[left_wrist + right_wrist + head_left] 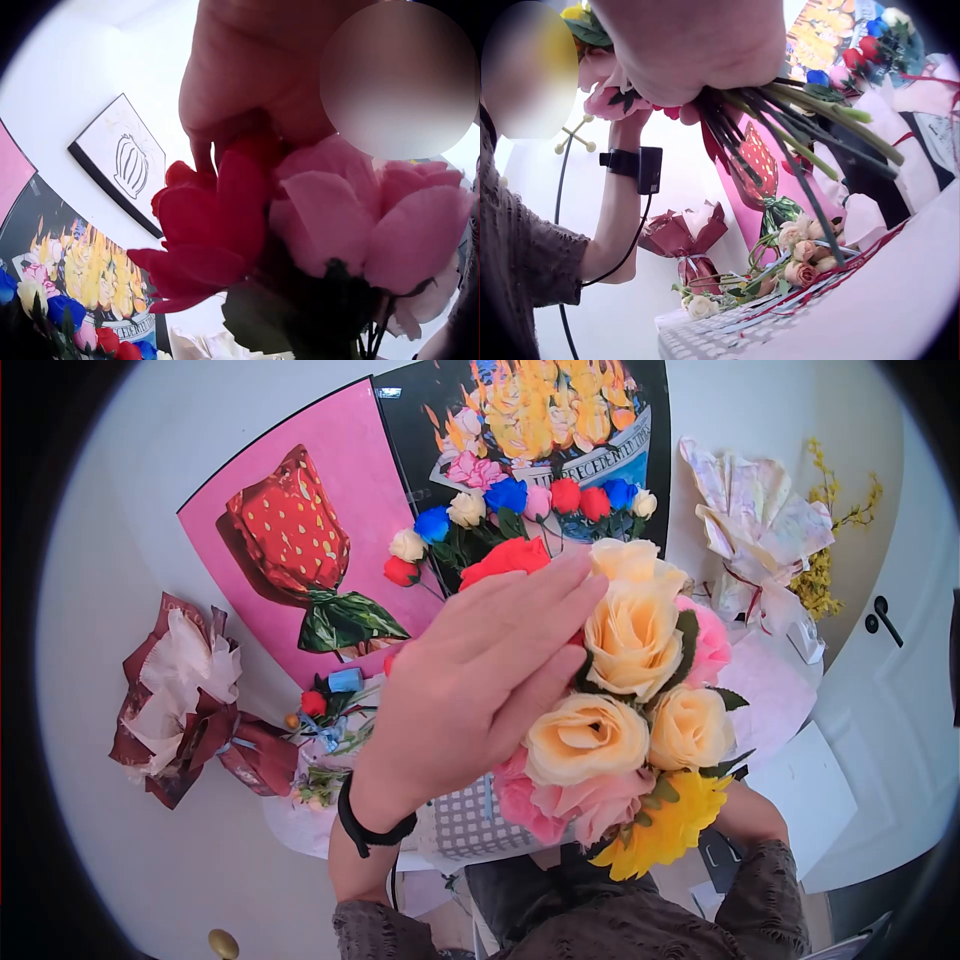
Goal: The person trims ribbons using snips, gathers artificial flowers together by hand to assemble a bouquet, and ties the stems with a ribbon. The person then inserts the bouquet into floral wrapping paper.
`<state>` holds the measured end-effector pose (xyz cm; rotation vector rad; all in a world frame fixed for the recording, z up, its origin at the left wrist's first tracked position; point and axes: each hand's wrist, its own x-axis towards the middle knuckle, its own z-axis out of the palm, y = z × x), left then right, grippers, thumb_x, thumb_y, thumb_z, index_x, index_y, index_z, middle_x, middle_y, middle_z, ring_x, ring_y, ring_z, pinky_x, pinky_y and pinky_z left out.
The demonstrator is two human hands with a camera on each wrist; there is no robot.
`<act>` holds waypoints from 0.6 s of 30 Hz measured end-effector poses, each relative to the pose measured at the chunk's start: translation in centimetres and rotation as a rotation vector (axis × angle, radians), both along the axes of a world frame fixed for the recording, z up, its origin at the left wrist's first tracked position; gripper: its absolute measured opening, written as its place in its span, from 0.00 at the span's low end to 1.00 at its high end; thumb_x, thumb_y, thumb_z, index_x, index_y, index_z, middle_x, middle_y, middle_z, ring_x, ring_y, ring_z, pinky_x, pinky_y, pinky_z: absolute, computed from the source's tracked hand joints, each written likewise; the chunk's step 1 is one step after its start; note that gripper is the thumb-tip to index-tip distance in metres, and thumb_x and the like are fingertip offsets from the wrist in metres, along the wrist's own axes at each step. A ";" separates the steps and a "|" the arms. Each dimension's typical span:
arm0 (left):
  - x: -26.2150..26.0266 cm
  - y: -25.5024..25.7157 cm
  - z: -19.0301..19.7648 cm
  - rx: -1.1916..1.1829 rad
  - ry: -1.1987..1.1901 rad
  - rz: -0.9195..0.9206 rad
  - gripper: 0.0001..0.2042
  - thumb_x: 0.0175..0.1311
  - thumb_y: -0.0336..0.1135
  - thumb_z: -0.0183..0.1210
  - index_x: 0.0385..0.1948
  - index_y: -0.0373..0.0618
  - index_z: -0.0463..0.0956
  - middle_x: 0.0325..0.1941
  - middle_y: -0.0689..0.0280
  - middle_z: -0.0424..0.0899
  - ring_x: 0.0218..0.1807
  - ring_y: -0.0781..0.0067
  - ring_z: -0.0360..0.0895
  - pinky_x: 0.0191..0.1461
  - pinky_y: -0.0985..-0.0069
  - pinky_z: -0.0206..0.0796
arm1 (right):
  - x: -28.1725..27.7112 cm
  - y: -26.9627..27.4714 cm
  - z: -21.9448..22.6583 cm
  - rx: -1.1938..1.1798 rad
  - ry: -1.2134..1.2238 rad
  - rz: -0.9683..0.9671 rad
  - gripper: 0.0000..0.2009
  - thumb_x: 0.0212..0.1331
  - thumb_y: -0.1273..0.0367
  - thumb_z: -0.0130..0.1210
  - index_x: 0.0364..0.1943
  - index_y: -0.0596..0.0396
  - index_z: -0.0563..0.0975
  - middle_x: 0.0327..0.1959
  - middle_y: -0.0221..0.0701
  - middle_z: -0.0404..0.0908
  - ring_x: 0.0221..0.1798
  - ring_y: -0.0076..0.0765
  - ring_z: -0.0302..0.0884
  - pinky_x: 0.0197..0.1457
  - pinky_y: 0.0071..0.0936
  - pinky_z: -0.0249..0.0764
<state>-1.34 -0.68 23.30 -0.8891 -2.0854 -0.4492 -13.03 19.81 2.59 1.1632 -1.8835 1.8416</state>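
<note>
A bunch of artificial flowers, with cream roses point(632, 635), pink blooms point(330, 217) and a yellow flower point(665, 825), is held up in front of the chest. My right hand point(697, 52) grips its stems point(795, 135) below the blooms; in the head view the flowers hide that hand. The stem ends stick out past the fist, above the table. My left hand point(490, 660) lies along the side of the bunch with fingers straight, touching the blooms. Red flowers point(214, 225) show under its fingertips in the left wrist view.
A row of blue, red and cream roses point(508, 495) stands behind the bunch, before two pictures. Wrapped bouquets stand left point(185, 695) and right point(755, 545). Loose roses point(802, 259) and ribbons point(832, 277) lie on the table point(877, 300). A cable point(634, 251) hangs from the left wrist.
</note>
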 end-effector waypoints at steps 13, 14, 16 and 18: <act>0.8 -1.1 0.3 0.017 -0.308 -0.085 0.31 0.66 0.43 0.45 0.65 0.31 0.53 0.69 0.49 0.57 0.71 0.53 0.55 0.72 0.64 0.43 | 0.6 -1.7 -1.6 0.101 0.210 -0.016 0.08 0.63 0.69 0.47 0.27 0.56 0.69 0.16 0.33 0.68 0.20 0.30 0.69 0.22 0.26 0.62; 0.7 -1.1 0.1 -0.036 -0.288 -0.077 0.31 0.66 0.44 0.44 0.66 0.31 0.51 0.70 0.48 0.57 0.71 0.52 0.54 0.72 0.64 0.43 | -0.8 -2.4 -0.2 0.108 0.226 -0.019 0.08 0.63 0.69 0.47 0.27 0.56 0.69 0.16 0.34 0.69 0.21 0.31 0.69 0.22 0.26 0.62; 0.7 -1.3 -0.5 -0.085 -0.302 -0.060 0.31 0.67 0.44 0.43 0.66 0.31 0.49 0.71 0.47 0.54 0.72 0.49 0.51 0.72 0.64 0.43 | -1.5 -2.0 -0.1 0.122 0.257 -0.028 0.08 0.63 0.69 0.47 0.27 0.56 0.69 0.17 0.34 0.69 0.21 0.31 0.69 0.22 0.26 0.62; 0.6 -1.1 -1.2 -0.045 -0.344 -0.099 0.31 0.68 0.45 0.42 0.66 0.32 0.49 0.71 0.46 0.52 0.73 0.48 0.49 0.72 0.64 0.42 | -1.2 -1.6 -0.4 0.137 0.288 -0.036 0.08 0.63 0.68 0.47 0.27 0.56 0.69 0.17 0.34 0.69 0.21 0.32 0.70 0.22 0.27 0.63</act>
